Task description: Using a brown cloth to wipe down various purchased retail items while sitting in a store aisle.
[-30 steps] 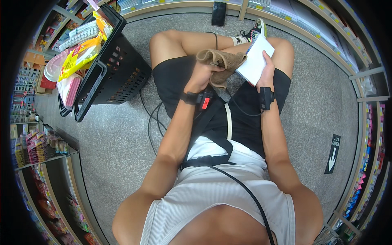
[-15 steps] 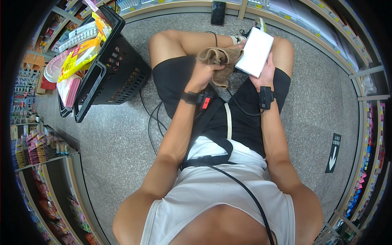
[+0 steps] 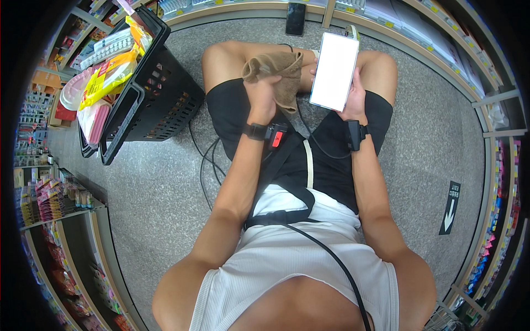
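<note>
A brown cloth (image 3: 286,83), bunched and hanging in folds, is gripped in my left hand (image 3: 261,99), held up over my lap. To its right, my right hand (image 3: 356,98) holds up a flat white rectangular panel (image 3: 334,71) with a thin dark-bluish edge. Its face is so bright that no detail shows on it. My right fingers are mostly hidden behind the panel, with the palm along its right side. Cloth and panel are apart.
At my left stands a black shopping basket (image 3: 165,94) packed with yellow and pink packages. A dark phone (image 3: 295,19) lies beyond my legs by the shelf base. Black cables (image 3: 205,160) trail on the floor. Stocked shelves (image 3: 488,220) curve around, and a black arrow sign (image 3: 450,208) marks the floor.
My left hand has drawn the cloth leftward, away from the panel. The panel has shifted slightly left and up, turned more upright, and looks brighter.
</note>
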{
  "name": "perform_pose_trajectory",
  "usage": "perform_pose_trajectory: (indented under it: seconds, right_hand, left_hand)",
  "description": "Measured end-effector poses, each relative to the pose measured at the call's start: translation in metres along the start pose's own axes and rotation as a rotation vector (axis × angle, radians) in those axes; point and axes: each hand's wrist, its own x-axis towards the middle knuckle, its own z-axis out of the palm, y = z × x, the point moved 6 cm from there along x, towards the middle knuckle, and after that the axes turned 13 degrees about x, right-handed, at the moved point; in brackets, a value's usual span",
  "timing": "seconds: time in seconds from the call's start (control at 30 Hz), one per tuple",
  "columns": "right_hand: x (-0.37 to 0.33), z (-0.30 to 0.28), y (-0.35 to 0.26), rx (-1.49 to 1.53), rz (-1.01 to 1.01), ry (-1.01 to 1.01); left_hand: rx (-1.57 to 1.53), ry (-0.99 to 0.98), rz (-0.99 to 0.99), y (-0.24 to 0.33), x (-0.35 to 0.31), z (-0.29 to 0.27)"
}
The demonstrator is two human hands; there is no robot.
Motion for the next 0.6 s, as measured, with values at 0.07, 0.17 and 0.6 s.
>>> perform_pose_trajectory:
  seconds: [0.07, 0.17, 0.6]
  right_hand:
    - [0.0, 0.0, 0.002, -0.012, 0.018, -0.005]
    - [0.003, -0.01, 0.008, -0.054, 0.085, 0.02]
    - [-0.005, -0.029, 0.031, -0.302, 0.262, 0.31]
  left_hand:
    - [-0.006, 0.018, 0.032, 0.004, -0.001, 0.001]
    - [0.059, 0.048, 0.134, 0.012, 0.0, 0.0]
    - [0.615, -0.116, 0.603, 0.04, -0.023, 0.052]
